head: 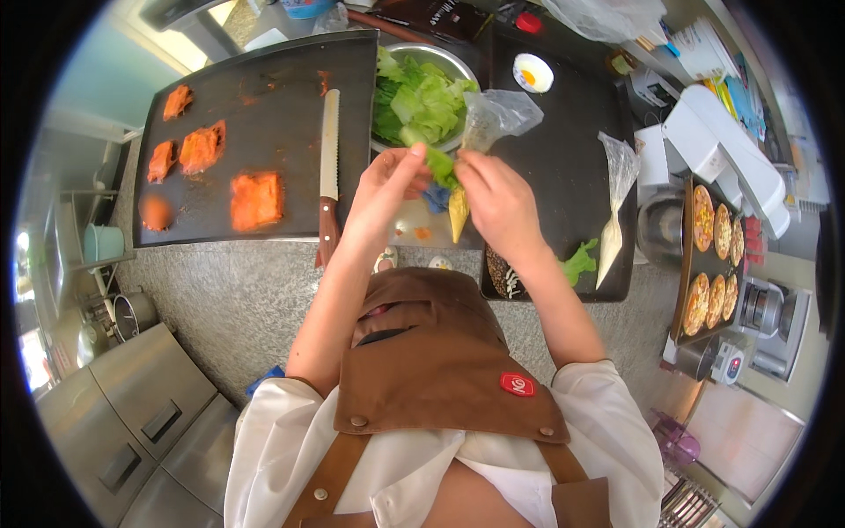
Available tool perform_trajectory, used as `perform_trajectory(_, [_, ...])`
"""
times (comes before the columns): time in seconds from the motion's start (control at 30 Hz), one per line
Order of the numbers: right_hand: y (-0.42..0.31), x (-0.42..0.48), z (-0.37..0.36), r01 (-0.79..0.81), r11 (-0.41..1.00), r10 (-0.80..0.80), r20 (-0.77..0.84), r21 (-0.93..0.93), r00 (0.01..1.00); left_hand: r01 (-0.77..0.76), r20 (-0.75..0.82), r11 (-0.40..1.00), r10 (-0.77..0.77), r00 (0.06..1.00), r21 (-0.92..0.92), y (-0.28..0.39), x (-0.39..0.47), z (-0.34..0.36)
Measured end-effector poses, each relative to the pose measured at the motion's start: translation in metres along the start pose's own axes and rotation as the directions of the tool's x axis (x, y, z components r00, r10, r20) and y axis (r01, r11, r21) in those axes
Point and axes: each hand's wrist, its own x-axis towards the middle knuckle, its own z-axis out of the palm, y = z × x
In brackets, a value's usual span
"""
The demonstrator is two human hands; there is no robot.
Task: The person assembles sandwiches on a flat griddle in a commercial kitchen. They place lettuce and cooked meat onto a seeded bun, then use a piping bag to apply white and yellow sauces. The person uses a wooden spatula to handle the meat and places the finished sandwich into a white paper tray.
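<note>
A torn piece of green lettuce leaf [441,166] is held between my two hands. My left hand [395,177] pinches one end of it, thumb raised, and my right hand [495,198] grips the other end. Just beyond them stands a metal bowl [465,63] heaped with lettuce leaves [429,99]. A clear piping bag with yellow filling [459,214] lies behind my right hand, which partly hides it; whether they touch I cannot tell. Below my right forearm, dark seeded bread [496,270] with white strips shows at the tray's corner, beside a loose lettuce piece [579,264].
The left dark baking tray [284,79] carries orange-coated food pieces [257,200] and a serrated bread knife [330,145]. On the right tray [561,165] are a piping bag of pale cream [612,244] and a small bowl [533,72]. Farther right sits a tray of small pizzas [700,303].
</note>
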Motion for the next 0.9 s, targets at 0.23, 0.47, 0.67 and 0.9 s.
perform_trajectory(0.23, [-0.023,-0.06,-0.017,-0.302,0.908,0.302,0.046,0.29,0.952,0.0,0.104,0.992,0.013,0.994,-0.123,-0.03,-0.002,0.018])
perform_trajectory(0.47, [-0.028,-0.113,-0.019,-0.445,-0.285,0.638,0.515,0.849,0.573,0.133,0.292,0.989,-0.111,0.95,-0.058,-0.038,-0.005,0.033])
perform_trajectory(0.67, [-0.027,-0.128,-0.02,-0.406,-0.458,0.608,0.612,0.791,0.506,0.193,0.423,0.981,-0.185,0.887,0.024,-0.035,-0.014,0.048])
perform_trajectory(0.9, [-0.034,-0.159,-0.029,-0.343,-0.434,0.705,0.552,0.833,0.446,0.1,0.595,0.955,-0.254,0.762,0.279,-0.025,-0.025,0.076])
